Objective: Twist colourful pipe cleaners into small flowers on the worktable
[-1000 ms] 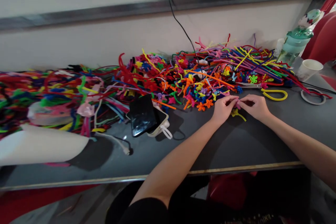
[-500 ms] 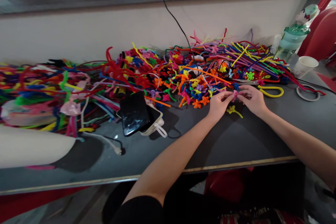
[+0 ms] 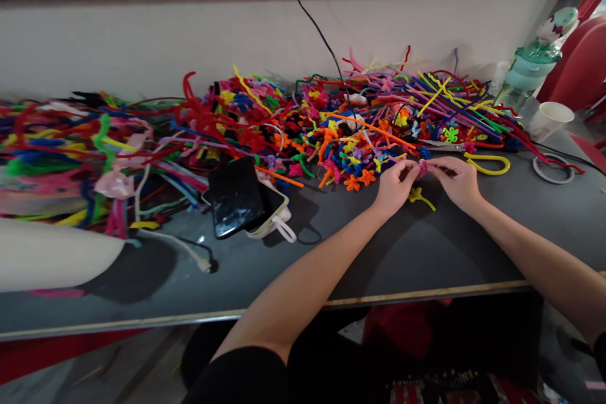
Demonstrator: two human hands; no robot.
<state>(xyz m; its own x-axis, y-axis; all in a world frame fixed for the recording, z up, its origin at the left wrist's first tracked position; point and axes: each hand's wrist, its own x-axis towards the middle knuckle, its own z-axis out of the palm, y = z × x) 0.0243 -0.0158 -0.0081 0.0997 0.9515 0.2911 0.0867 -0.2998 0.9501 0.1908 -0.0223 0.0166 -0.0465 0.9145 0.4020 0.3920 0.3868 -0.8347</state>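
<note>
My left hand (image 3: 395,186) and my right hand (image 3: 455,180) meet above the grey table (image 3: 426,252), fingers pinched together on a small pink pipe-cleaner flower (image 3: 423,167) held between them. Just below my hands a yellow pipe-cleaner flower (image 3: 419,197) lies on the table. Right behind my hands begins a big heap of coloured pipe cleaners and small finished flowers (image 3: 341,139).
A black phone (image 3: 234,197) leans on a white power bank with a cable. A yellow loop (image 3: 490,164) and a tape ring (image 3: 552,168) lie to the right, near a paper cup (image 3: 549,120) and a green bottle (image 3: 533,72). A white roll (image 3: 52,255) lies at the left.
My hands stay pinched on the pink flower, working it slightly. The camera has shifted, so everything sits a bit higher and further left in view.
</note>
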